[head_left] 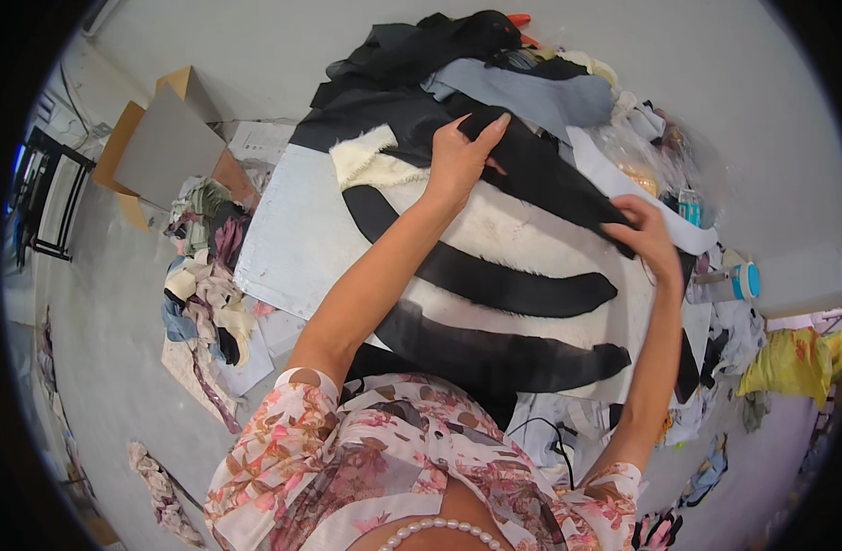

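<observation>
A long black fabric piece (554,174) stretches between my two hands over the table. My left hand (462,163) has its upper left end between thumb and fingers; some fingertips are hidden by the cloth. At its lower right end, my right hand (646,234) is closed on the edge. Beneath lies a fuzzy white cloth (513,237). Closer to me, a curved black strip (522,286) and a second, slightly sheer black strip (503,354) lie apart, roughly side by side. A folded cream fleece scrap (370,158) sits left of my left forearm.
Dark fabric (393,73) and grey-blue cloth (522,92) are heaped at the table's (278,220) far side. A white curved piece (632,188) lies at right, near a plastic bag (678,161). Left are scrap piles (209,294) and an open cardboard box (168,142).
</observation>
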A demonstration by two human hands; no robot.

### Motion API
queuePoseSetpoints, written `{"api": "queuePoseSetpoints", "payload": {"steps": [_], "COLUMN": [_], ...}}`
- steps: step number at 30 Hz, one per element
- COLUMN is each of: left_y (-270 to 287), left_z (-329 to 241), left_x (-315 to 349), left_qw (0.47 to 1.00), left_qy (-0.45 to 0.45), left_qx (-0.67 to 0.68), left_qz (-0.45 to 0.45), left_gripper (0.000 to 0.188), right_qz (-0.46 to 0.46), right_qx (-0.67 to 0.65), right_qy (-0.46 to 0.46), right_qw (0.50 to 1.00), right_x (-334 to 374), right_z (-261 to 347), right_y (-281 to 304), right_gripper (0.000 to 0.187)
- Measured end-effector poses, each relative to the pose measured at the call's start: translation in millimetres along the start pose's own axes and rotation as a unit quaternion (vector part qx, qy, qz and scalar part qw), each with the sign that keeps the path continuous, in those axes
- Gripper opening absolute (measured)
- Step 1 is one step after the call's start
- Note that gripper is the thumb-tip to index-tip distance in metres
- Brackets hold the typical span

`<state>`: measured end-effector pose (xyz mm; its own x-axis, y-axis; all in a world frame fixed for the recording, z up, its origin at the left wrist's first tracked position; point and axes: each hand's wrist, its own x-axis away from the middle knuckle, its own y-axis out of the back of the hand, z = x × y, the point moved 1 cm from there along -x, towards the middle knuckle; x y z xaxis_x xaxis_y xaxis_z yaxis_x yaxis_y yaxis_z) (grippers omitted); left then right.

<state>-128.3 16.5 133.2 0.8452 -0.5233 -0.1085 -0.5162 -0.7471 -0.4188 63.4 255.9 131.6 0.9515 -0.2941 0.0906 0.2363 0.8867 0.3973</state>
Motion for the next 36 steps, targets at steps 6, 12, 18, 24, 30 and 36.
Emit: {"api": "queuePoseSetpoints", "payload": {"steps": [6, 12, 18, 24, 30, 36], "left_y": [-27, 39, 154, 192, 201, 212], "left_z": [-2, -14, 5, -4, 4, 12], "left_x": [18, 68, 118, 103, 76, 66], "left_qw": [0.985, 0.991, 0.973, 0.954, 0.929, 0.871], "left_qy": [0.058, 0.133, 0.163, 0.114, 0.044, 0.043], "left_qx": [0.123, 0.004, -0.118, -0.235, -0.332, -0.457], "left_qz": [0.102, -0.024, -0.11, -0.149, -0.159, -0.176], "left_gripper": [0.027, 0.043, 0.024, 0.019, 0.021, 0.021], "right_qz": [-0.142, -0.022, 0.078, 0.086, 0.055, 0.04], "right_qx": [0.043, -0.058, -0.121, -0.044, 0.009, 0.071], "right_qy": [-0.01, -0.079, -0.11, -0.057, -0.034, -0.005], "right_qw": [0.989, 0.995, 0.983, 0.994, 0.998, 0.997], "right_x": [103, 139, 103, 65, 49, 41], "right_z": [67, 62, 10, 17, 16, 15], "right_y": [63, -29, -134, -175, -185, -191], "right_gripper": [0.033, 0.039, 0.034, 0.033, 0.034, 0.037]}}
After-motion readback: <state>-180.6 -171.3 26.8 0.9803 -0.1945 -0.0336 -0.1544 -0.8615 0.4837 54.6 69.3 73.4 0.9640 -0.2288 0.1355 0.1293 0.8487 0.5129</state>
